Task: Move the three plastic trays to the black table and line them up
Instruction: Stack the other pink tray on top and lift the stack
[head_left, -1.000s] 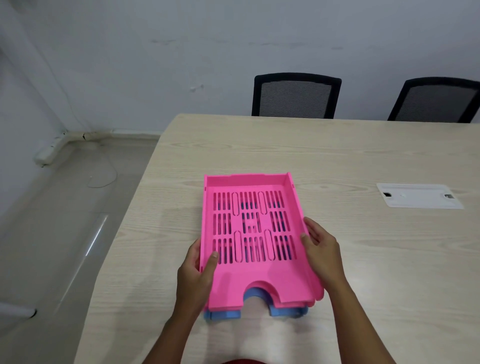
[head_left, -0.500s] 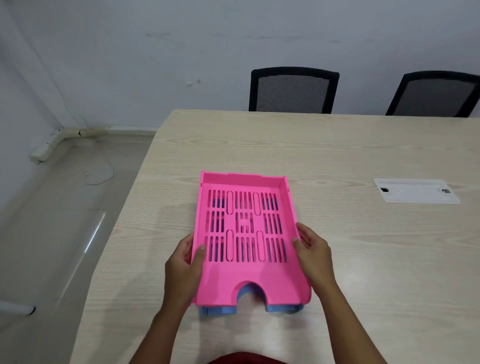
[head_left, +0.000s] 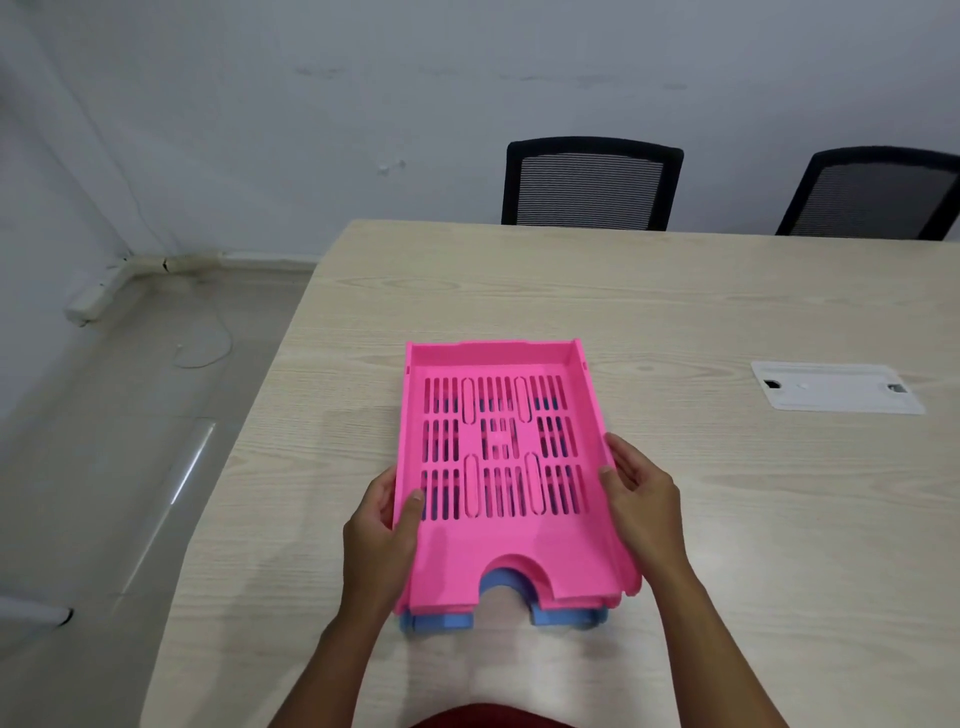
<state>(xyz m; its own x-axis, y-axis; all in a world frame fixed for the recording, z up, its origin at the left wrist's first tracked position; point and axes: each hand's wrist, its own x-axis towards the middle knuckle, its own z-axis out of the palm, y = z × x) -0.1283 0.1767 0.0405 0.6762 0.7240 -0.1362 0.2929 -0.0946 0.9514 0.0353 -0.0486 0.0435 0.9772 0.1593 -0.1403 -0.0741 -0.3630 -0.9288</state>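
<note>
A stack of plastic trays rests on a light wooden table (head_left: 727, 519). The top pink tray (head_left: 498, 540) has a slotted floor and a curved notch at its near edge. A second pink tray edge shows just under it at the near right corner. A blue tray (head_left: 436, 621) lies at the bottom, visible at the near edge and through the slots. My left hand (head_left: 384, 535) grips the stack's left side, thumb on the pink floor. My right hand (head_left: 641, 499) holds the right side. No black table is in view.
Two black mesh chairs (head_left: 589, 184) (head_left: 878, 195) stand behind the table's far edge. A white cable cover plate (head_left: 834, 387) sits flush in the tabletop at right. The table's left edge drops to a grey floor with a cable and wall trunking (head_left: 104, 291).
The pink tray has shifted slightly on the stack, tilting up at the near right, with a second pink edge showing. Both hands stay on the sides. The camera moved a little.
</note>
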